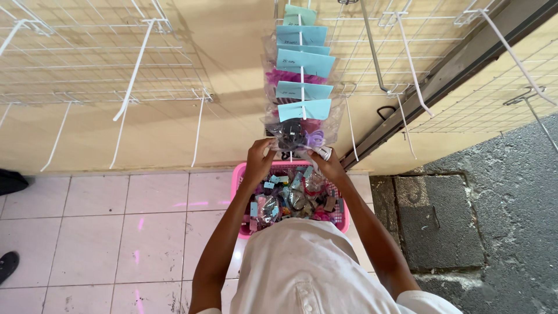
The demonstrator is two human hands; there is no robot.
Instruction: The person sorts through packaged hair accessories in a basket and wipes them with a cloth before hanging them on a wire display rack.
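Both my hands are raised to a clear plastic packet [293, 135] of dark and purple small items at the bottom of a hanging row. My left hand [260, 156] pinches the packet's left edge. On the packet's right edge my right hand [326, 161] grips, with a small silver object at its fingers. Above it, several similar packets with light blue card headers [304, 61] hang on a white wire hook on a wire grid panel [372, 46]. Below my arms sits a pink plastic basket [236, 180] filled with more small packets.
White wire grid panels with long empty hooks [135, 70] cover the beige wall. Pale pink floor tiles [116, 232] lie on the left, rough dark pavement [500, 197] on the right. A dark shoe [8, 264] shows at the left edge.
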